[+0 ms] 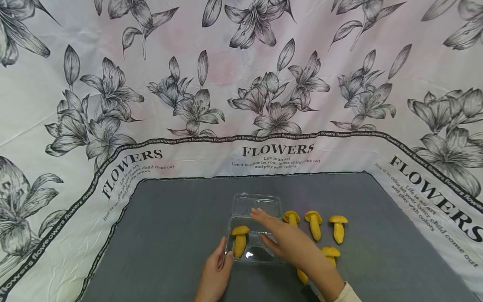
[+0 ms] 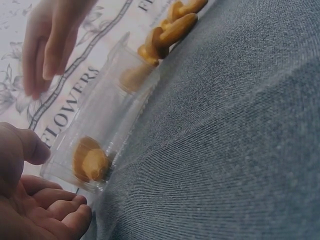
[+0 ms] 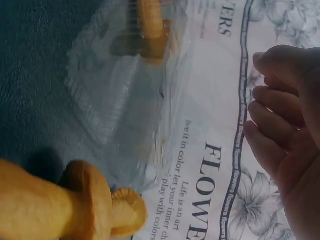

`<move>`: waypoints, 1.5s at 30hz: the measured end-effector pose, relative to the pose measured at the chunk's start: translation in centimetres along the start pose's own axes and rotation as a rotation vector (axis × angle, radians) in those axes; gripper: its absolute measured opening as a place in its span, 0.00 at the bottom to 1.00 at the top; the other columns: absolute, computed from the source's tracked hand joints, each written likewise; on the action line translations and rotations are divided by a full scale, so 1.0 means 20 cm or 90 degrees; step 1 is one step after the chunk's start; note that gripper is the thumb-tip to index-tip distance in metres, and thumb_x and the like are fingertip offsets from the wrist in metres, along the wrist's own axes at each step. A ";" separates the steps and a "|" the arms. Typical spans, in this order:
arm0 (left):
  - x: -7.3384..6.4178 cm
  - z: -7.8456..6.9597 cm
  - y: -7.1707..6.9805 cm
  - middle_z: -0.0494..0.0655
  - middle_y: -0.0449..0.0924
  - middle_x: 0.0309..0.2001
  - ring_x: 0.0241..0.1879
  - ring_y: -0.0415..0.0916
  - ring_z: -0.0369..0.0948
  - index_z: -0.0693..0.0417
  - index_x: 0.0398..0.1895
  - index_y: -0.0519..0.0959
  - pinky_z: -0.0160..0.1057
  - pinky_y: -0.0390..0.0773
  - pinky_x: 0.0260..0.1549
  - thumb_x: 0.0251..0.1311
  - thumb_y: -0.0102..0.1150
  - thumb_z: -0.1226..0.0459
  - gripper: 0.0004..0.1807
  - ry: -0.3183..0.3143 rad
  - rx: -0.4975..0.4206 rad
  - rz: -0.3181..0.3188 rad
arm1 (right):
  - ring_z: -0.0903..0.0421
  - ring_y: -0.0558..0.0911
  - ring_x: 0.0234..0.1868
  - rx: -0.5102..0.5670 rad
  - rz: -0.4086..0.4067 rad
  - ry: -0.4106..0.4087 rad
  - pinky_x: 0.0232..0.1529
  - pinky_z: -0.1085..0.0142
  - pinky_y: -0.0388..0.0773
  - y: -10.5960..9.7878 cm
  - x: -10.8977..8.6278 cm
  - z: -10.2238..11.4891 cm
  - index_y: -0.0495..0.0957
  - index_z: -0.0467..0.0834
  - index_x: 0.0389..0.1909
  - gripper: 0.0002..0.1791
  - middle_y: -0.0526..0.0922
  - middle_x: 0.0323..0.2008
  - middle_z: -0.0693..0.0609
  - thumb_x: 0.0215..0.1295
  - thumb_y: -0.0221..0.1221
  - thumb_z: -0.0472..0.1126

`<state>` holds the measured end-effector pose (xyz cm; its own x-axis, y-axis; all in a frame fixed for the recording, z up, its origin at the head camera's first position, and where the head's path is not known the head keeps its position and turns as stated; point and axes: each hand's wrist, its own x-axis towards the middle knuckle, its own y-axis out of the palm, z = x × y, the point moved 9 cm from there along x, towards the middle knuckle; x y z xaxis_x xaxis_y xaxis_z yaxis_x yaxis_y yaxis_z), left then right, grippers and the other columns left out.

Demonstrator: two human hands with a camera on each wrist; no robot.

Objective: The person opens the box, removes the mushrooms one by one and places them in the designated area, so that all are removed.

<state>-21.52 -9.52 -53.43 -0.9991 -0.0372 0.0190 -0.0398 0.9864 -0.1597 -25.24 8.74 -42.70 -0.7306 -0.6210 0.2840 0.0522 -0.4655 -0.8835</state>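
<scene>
A clear plastic clamshell box (image 1: 256, 258) lies with its lid (image 1: 256, 205) folded back on the far side. Inside its left end is one yellow mushroom (image 1: 239, 242), cap toward the far side. My left hand (image 1: 216, 270) holds the box by its left edge, thumb at the near corner and fingers along the side. Over the right part of the box hovers my right hand (image 1: 288, 241), fingers extended and nothing held. In the right wrist view, the right hand (image 3: 287, 110) shows bent fingers apart from the box.
Several more yellow mushrooms lie right of the box, among them one mushroom (image 1: 338, 230) farthest right and another mushroom (image 1: 331, 253) partly behind the right forearm. All rest on a grey cloth surface (image 1: 170, 235). A flower-printed white curtain (image 1: 211, 161) borders it at the back and sides.
</scene>
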 end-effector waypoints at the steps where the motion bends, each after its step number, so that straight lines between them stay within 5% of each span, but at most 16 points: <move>1: 0.00 0.00 0.00 0.71 0.60 0.77 0.75 0.62 0.62 0.75 0.77 0.61 0.49 0.71 0.69 0.78 0.58 0.64 0.34 0.000 -0.001 -0.001 | 0.62 0.88 0.42 0.001 0.001 -0.003 0.37 0.70 0.86 0.01 0.00 0.01 0.61 0.56 0.83 0.39 0.64 0.81 0.54 0.76 0.66 0.43; 4: 0.00 -0.02 0.00 0.71 0.61 0.76 0.74 0.63 0.62 0.76 0.77 0.61 0.49 0.72 0.69 0.78 0.58 0.64 0.34 0.005 -0.003 -0.002 | 0.55 0.88 0.53 -0.001 0.001 -0.018 0.40 0.68 0.87 0.02 0.02 0.03 0.60 0.56 0.83 0.40 0.64 0.81 0.54 0.76 0.66 0.44; 11: 0.00 -0.02 0.01 0.71 0.60 0.77 0.74 0.64 0.62 0.76 0.77 0.61 0.50 0.72 0.69 0.79 0.58 0.63 0.34 0.002 0.003 0.009 | 0.57 0.88 0.49 0.008 0.032 -0.021 0.41 0.66 0.87 0.10 0.05 0.03 0.61 0.52 0.83 0.39 0.62 0.82 0.52 0.76 0.66 0.42; 18: 0.01 0.00 0.01 0.72 0.59 0.77 0.75 0.63 0.63 0.75 0.78 0.60 0.53 0.72 0.69 0.80 0.58 0.60 0.35 -0.020 0.014 0.025 | 0.50 0.84 0.61 0.017 0.044 -0.030 0.52 0.56 0.88 0.17 0.05 0.02 0.65 0.47 0.81 0.36 0.67 0.79 0.45 0.76 0.65 0.41; 26: 0.00 -0.01 0.00 0.74 0.59 0.76 0.75 0.62 0.63 0.77 0.77 0.60 0.53 0.71 0.69 0.79 0.57 0.64 0.34 -0.010 0.002 0.017 | 0.53 0.89 0.45 0.023 0.078 -0.022 0.45 0.59 0.88 0.26 0.07 0.00 0.68 0.45 0.79 0.33 0.69 0.78 0.45 0.77 0.64 0.41; 30: 0.00 -0.02 0.00 0.75 0.59 0.76 0.74 0.62 0.64 0.77 0.77 0.59 0.53 0.72 0.69 0.79 0.57 0.64 0.34 0.002 0.001 0.022 | 0.53 0.89 0.46 0.022 0.083 -0.020 0.45 0.59 0.88 0.29 0.08 -0.02 0.68 0.45 0.79 0.33 0.70 0.77 0.45 0.77 0.65 0.41; 36: 0.00 -0.01 -0.01 0.72 0.60 0.76 0.73 0.66 0.62 0.74 0.78 0.60 0.55 0.75 0.67 0.79 0.58 0.60 0.35 -0.011 0.034 0.022 | 0.60 0.86 0.32 0.022 0.090 -0.021 0.31 0.68 0.82 0.33 0.09 -0.03 0.70 0.45 0.77 0.32 0.71 0.77 0.44 0.75 0.66 0.40; 45: -0.01 -0.01 -0.02 0.72 0.59 0.77 0.75 0.63 0.63 0.74 0.78 0.60 0.54 0.71 0.69 0.79 0.58 0.61 0.35 0.002 0.016 0.023 | 0.46 0.87 0.56 -0.016 0.057 -0.051 0.47 0.55 0.89 0.34 0.10 -0.01 0.73 0.43 0.74 0.30 0.76 0.72 0.42 0.74 0.66 0.39</move>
<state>-21.32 -9.78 -53.12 -0.9999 -0.0014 0.0153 -0.0042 0.9828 -0.1845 -26.46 4.54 -48.19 -0.6671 -0.7079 0.2320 0.0971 -0.3914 -0.9151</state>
